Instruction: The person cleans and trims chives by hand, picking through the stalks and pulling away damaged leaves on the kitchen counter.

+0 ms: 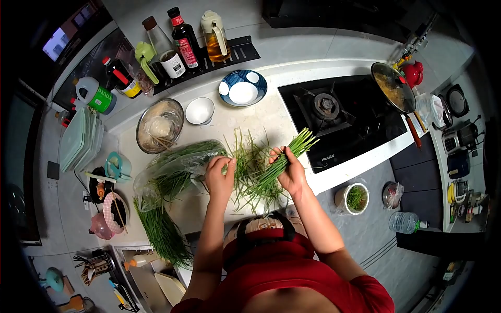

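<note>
My right hand [290, 172] is wrapped around a bunch of garlic chives [301, 143], their cut pale-green ends pointing up and to the right. The leafy part of the bunch hangs down over the counter. My left hand [219, 176] has its thumb and fingers pinched together beside the plastic bag; what they hold, if anything, is too small to make out. More garlic chives [166, 235] stick out of the clear plastic bag [175, 163] toward the counter's front edge. Loose stalks and trimmings [245, 167] lie scattered between my hands.
Behind the bag are a metal bowl [147, 113], a small white bowl [200, 111] and a blue patterned bowl [225, 96]. A gas stove [355, 135] lies to the right, with a lidded pan [392, 87]. A bin [357, 199] holding green scraps stands on the floor.
</note>
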A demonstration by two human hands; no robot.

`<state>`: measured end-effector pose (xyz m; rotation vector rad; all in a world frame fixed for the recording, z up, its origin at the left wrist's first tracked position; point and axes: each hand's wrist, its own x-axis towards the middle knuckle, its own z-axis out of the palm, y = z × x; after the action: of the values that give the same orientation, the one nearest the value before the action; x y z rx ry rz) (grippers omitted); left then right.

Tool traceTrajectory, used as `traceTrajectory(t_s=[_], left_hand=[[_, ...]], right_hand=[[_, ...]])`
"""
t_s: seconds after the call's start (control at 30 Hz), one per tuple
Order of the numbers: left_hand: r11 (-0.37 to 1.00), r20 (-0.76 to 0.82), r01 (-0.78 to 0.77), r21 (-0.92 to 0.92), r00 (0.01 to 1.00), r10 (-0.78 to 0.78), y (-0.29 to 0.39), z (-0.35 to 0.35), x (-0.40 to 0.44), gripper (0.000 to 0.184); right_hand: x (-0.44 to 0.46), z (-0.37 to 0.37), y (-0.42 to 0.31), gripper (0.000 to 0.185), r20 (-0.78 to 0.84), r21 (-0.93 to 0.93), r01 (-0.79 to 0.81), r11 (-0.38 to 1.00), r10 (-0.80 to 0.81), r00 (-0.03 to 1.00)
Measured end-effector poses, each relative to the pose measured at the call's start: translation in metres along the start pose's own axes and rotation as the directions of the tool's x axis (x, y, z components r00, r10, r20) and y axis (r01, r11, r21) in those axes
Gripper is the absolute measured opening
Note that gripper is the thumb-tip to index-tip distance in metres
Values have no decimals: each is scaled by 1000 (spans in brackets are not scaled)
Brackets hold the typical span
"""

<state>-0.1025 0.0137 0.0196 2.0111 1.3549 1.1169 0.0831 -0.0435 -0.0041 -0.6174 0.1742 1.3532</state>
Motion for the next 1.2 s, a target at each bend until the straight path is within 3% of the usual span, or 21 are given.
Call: traceTrajectory(t_s=[0.07,0.17,0.2,0.3,0.67,0.8,0.97,1.03,1.07,1.2], left_hand=[[976,5,37,-214,999,-37,20,-3,-3,9],[952,130,-248,-178,953,273,31,-6,-9,9],[942,174,-272,-197,936,306,37,-7,-11,8],[955,293,-264,-138,910,294,44,-4,-19,9],[931,319,-366,2,882,346,34,9,-25,9],[936,303,-350,-30,889,343,38,5,-24,5],[971,257,-203,-125,939,229,34,6,-25,7],[983,305,-85,-161,943,131,31,9,-25,10],[973,262,-137,-185,948,183,24,15,-27,17],[988,407,-94,-123,903,136,41,8,-24,17]], right_hand=[[2,-3,-1,18,32,40,-19,999,18,999],[5,-9,1,18,94,74,-21,997,14,995],[5,-9,1,19,89,73,-16,997,10,996],[3,-9,2,19,80,75,-10,997,4,997],[-2,-8,4,20,66,127,-22,992,13,998],[-11,3,3,18,-24,-115,93,989,-96,995],[-14,-2,10,16,-71,-507,184,842,-253,965],[-17,2,13,17,-99,-571,161,805,-262,960],[-17,2,15,17,-79,-572,171,803,-261,962],[-15,2,19,18,-50,-565,181,805,-253,966]])
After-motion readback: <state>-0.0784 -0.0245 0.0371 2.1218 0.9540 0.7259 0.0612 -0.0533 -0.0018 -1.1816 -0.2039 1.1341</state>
